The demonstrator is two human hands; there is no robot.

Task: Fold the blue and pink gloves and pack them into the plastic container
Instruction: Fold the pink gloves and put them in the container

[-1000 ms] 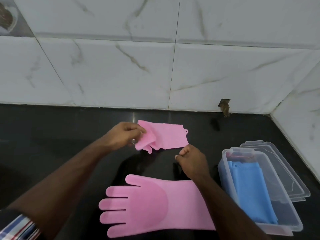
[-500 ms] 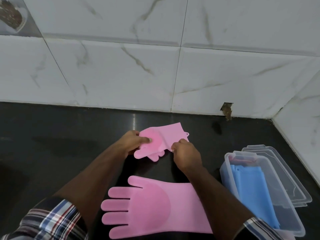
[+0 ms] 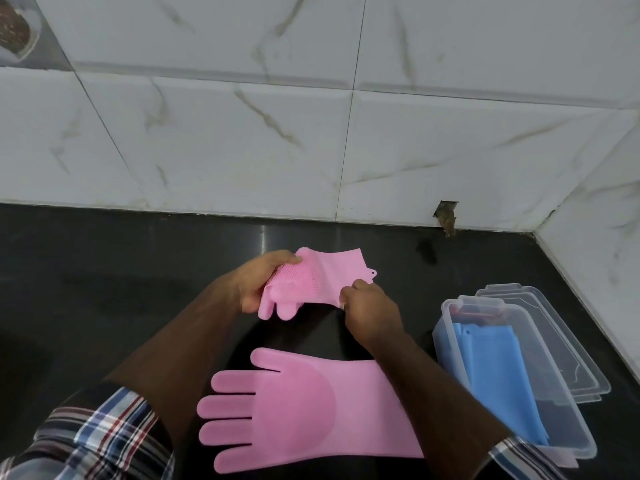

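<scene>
A white marble-look tiled wall (image 3: 311, 133) fills the upper half of the view, meeting a second tiled wall in a corner at about 2 o'clock. Below it a glossy black countertop (image 3: 104, 271) spans the lower half.

At 6 o'clock, nearest the viewer, a flat pink glove (image 3: 311, 410) lies spread open on the counter, palm up, its fingers pointing toward 9 o'clock and its cuff running under the right forearm.

At 4 o'clock stands a clear plastic container (image 3: 446, 323), open at the top, with folded blue gloves (image 3: 498, 375) lying inside it. Its clear lid (image 3: 561, 327) rests on the counter just beside and partly behind it, toward 3 o'clock.

Two bare forearms in rolled plaid sleeves (image 3: 97, 434) reach in from the bottom edge toward the centre.

At the centre, a second pink glove (image 3: 311, 282) is held doubled over on itself, its fingers hanging down toward 6 o'clock and its bristled palm facing up. The left hand (image 3: 256, 282) is closed around the glove's finger end at 9 o'clock of it. The right hand (image 3: 367, 306) pinches the cuff edge between thumb and fingertips at 4 o'clock of it.

A small chipped hole (image 3: 446, 216) shows in the wall's base at 1 o'clock.
</scene>
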